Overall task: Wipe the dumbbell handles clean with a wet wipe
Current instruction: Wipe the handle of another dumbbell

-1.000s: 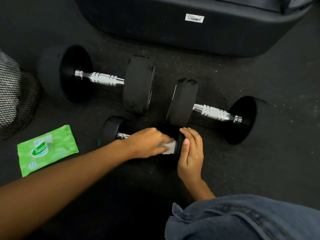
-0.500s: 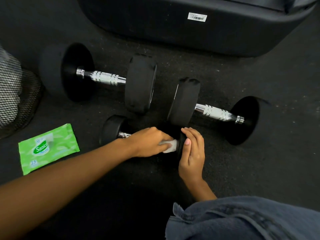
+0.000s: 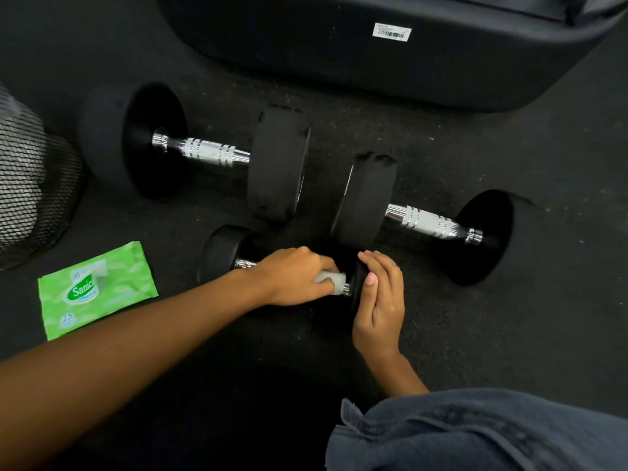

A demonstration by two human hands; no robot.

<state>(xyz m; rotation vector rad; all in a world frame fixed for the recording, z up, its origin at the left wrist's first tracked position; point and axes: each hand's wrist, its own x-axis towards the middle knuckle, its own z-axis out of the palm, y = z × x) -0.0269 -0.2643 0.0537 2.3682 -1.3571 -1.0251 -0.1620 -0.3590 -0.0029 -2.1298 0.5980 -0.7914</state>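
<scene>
Three black dumbbells with chrome handles lie on the dark floor. The small dumbbell (image 3: 219, 254) is nearest me. My left hand (image 3: 292, 277) is wrapped round its handle with a white wet wipe (image 3: 331, 282) pressed against the metal near the right end. My right hand (image 3: 380, 297) cups the small dumbbell's right weight head, which it mostly hides. A large dumbbell (image 3: 204, 153) lies at the back left, and another large dumbbell (image 3: 424, 222) lies to the right, both untouched.
A green pack of wet wipes (image 3: 97, 290) lies on the floor at the left. A black mesh bin (image 3: 27, 185) stands at the far left edge. A big black padded bench base (image 3: 373, 56) runs along the back. My denim-clad knee (image 3: 475, 433) fills the bottom right.
My left hand with the wipe has slid slightly left along the small dumbbell's handle, baring the handle's right end. My right hand stays on the weight head.
</scene>
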